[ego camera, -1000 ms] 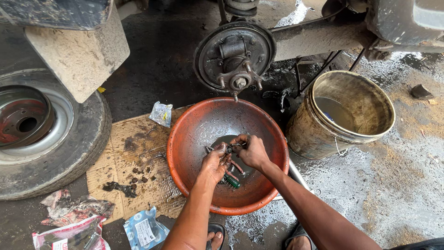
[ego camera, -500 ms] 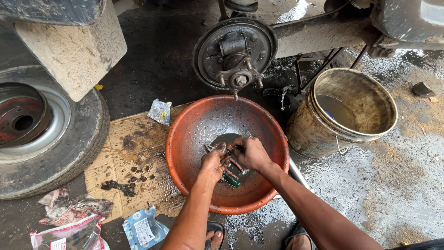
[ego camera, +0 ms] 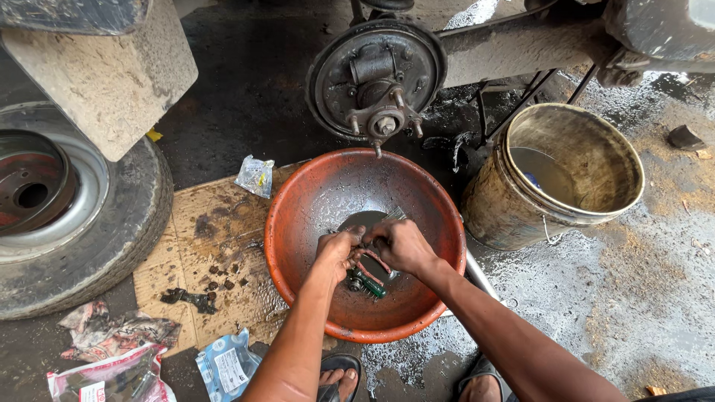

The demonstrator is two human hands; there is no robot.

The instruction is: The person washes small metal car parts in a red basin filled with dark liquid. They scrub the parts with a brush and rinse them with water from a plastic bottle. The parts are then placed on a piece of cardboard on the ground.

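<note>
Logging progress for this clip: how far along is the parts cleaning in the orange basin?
Done: the wheel is off and the brake backing plate stands stripped and bare. In hand: the left hand and right hand work small parts together over the orange basin. Left: springs lie in the basin, and dark pieces wait on the cardboard.

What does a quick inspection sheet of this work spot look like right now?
Surface: wet, oily concrete floor; stained cardboard.
Job's things: orange basin holding small metal parts.
Clutter: plastic packets, rag, dark bits.
Grips: left hand and right hand close together on parts in the basin; grip unclear.
Cables: nothing seen.
Surroundings: brake hub, dirty bucket, tyre.
</note>
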